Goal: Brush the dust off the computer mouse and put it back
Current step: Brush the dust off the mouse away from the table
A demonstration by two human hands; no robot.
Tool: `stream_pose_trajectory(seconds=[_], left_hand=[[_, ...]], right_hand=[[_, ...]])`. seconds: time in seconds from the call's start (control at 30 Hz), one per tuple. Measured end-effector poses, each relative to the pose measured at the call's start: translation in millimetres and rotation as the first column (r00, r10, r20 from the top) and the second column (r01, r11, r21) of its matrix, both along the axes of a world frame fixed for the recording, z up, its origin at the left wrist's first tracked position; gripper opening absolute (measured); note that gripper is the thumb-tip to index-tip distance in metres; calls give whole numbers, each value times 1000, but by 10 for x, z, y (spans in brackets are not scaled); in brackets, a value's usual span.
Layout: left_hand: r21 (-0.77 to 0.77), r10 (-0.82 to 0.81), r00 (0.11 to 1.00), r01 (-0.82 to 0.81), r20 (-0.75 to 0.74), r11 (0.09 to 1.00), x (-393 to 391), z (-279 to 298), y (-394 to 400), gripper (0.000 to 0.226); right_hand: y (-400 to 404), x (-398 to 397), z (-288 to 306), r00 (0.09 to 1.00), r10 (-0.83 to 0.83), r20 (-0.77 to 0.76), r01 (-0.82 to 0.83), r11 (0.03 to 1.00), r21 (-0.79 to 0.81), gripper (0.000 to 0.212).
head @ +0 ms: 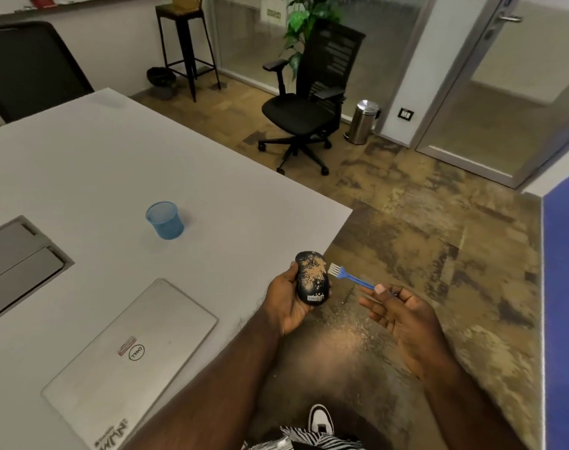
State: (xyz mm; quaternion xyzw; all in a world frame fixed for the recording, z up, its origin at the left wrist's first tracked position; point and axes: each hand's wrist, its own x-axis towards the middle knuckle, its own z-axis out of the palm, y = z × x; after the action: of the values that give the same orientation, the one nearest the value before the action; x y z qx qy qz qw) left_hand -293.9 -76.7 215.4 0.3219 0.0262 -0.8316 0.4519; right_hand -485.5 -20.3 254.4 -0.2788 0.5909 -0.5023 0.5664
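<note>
A black computer mouse [311, 277], speckled with tan dust over its top, is held by my left hand [284, 300] just past the table's right edge, above the floor. My right hand [401, 315] pinches the handle of a small blue brush [351, 278] between thumb and fingers. The brush's white bristles point left and sit just right of the mouse's upper side, close to it. Tan dust lies scattered on the floor [345, 339] below the hands.
On the white table [120, 164] sit a closed silver Dell laptop [130, 352] at the near edge, a blue mesh cup [165, 220], and a grey cable hatch [20, 258] at left. A black office chair [306, 102] and steel bin [362, 122] stand on the floor beyond.
</note>
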Motion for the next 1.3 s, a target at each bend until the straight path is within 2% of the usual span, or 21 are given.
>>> stream_pose_trajectory(seconds=[0.27,0.73,0.93,1.03,1.13,1.2,1.3], left_hand=[[-26,-5,998,7,64,1000,-729,37,-207,50],[-35,-53,980,61,191,998,-1673,-117,-405,45],[-30,-110,969,120,221,992,-1900,-110,-451,52],[-26,-121,965,131,231,991,-1952,-103,-462,54],[-30,-121,965,132,235,991,-1978,-101,-471,53],[-35,-123,965,134,230,990,-1988,-100,-473,53],[-32,-128,965,139,230,990,-2001,-94,-471,54]], right_hand=[[-88,-659,90,992,-77,-98,68,993,-95,8],[-360,-1477,-90,950,-115,-289,62,981,-186,14],[-462,-1732,-201,881,-205,-425,150,976,-160,10],[-477,-1841,-206,885,-235,-401,174,968,-181,8],[-448,-1869,-207,900,-217,-377,145,967,-211,10],[-436,-1863,-238,881,-181,-437,113,978,-177,11],[-451,-1918,-285,844,-205,-496,153,978,-145,9]])
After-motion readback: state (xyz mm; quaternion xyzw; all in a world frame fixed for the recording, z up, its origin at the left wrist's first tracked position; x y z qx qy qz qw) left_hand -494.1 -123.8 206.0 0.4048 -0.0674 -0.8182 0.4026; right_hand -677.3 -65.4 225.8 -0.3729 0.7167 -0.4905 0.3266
